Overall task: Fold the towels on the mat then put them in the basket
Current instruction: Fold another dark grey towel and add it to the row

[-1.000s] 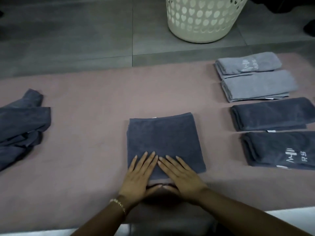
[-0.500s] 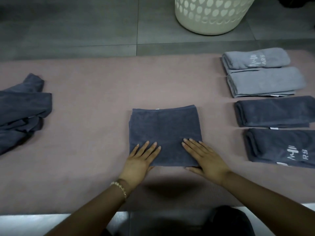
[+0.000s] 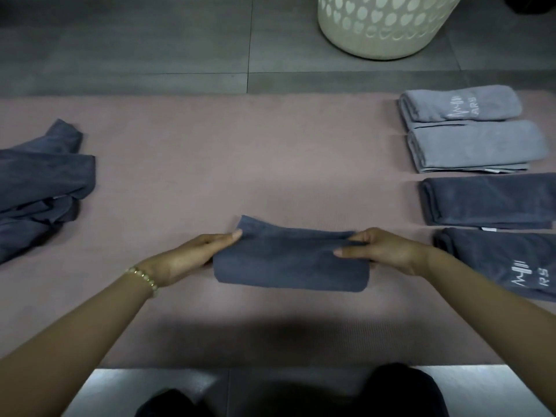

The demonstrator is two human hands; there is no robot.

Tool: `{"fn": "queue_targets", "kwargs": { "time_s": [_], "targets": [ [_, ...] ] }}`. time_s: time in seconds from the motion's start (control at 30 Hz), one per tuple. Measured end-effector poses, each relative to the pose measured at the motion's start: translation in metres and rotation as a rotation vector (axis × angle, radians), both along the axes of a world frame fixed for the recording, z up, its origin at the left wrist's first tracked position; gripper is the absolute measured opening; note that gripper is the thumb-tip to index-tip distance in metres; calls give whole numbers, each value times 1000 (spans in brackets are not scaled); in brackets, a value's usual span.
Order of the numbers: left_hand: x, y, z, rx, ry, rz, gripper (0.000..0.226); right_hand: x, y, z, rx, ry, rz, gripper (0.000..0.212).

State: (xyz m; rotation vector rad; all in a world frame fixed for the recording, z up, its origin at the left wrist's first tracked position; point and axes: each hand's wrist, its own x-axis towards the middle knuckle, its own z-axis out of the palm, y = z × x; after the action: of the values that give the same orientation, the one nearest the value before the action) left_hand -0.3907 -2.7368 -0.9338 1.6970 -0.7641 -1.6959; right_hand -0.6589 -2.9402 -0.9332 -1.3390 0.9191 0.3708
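Observation:
A dark grey towel (image 3: 288,261) lies folded into a narrow band in the middle of the pink mat (image 3: 210,164). My left hand (image 3: 192,257) pinches its left end, with the thumb on top of the raised corner. My right hand (image 3: 382,251) grips its right end, fingers curled round the fold. The cream basket (image 3: 382,28) with heart-shaped holes stands on the floor beyond the mat, up and to the right.
Several folded towels lie in a column on the mat's right: two light grey (image 3: 469,130) and two dark grey (image 3: 493,203). A heap of unfolded dark towels (image 3: 39,188) sits at the left edge. Grey floor tiles (image 3: 135,40) lie beyond the mat.
Both hands left the flat square towel's near edge, took hold of its left and right ends, and the towel is now folded in half into a narrow band.

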Motion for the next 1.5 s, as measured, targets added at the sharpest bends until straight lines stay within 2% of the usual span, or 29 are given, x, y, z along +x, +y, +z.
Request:
{"fn": "queue_targets", "kwargs": {
  "time_s": [0.07,0.13,0.2,0.27,0.33,0.4,0.57,0.77,0.87,0.93,1.0,1.1,1.13,1.2,1.27,1.33,1.37,1.43,1.5],
  "targets": [
    [-8,11,-13,-25,51,244,83,2,1,-12,35,-48,-287,34],
    [-20,12,-24,-61,-98,388,68,6,11,-23,6,-79,-544,38],
    [-30,8,-33,-101,-260,489,57,9,28,-30,-124,-92,-768,31],
    [-36,3,-40,-147,-352,552,54,9,47,-36,-318,-97,-896,27],
    [-44,-5,-41,-174,-403,619,42,9,62,-41,-435,-106,-889,33],
    [-49,-10,-43,-187,-461,666,34,11,66,-42,-552,-109,-841,32],
    [-57,1,-61,-108,-580,619,38,19,56,-41,-699,-66,-718,19],
    [-61,-3,-59,-2,-621,623,41,19,60,-48,-747,141,-618,28],
    [-63,-2,-55,-4,-630,654,43,17,57,-46,-979,121,-531,35],
    [-64,-4,-54,9,-628,688,45,19,56,-45,-1193,20,-279,49],
    [-62,-4,-54,7,-625,700,45,26,57,-45,-1278,-115,57,61],
    [-53,2,-57,29,-676,669,45,44,69,-41,-1115,-169,509,69],
    [-49,5,-55,74,-692,643,46,47,72,-45,-1069,-142,596,68],
    [-44,11,-47,213,-738,488,57,48,72,-52,-1052,-90,633,66],
    [-47,16,-37,292,-663,355,77,49,70,-56,-1059,-61,606,65],
    [-59,20,-32,331,-372,401,92,51,70,-56,-1063,-53,584,67],
    [-66,20,-31,349,-192,449,93,52,70,-57,-1062,-49,577,68],
    [-81,22,-33,302,140,601,81,54,69,-57,-1045,-43,573,69],
    [-95,21,-41,180,293,753,69,55,67,-57,-1031,-58,561,69]
  ]
}}
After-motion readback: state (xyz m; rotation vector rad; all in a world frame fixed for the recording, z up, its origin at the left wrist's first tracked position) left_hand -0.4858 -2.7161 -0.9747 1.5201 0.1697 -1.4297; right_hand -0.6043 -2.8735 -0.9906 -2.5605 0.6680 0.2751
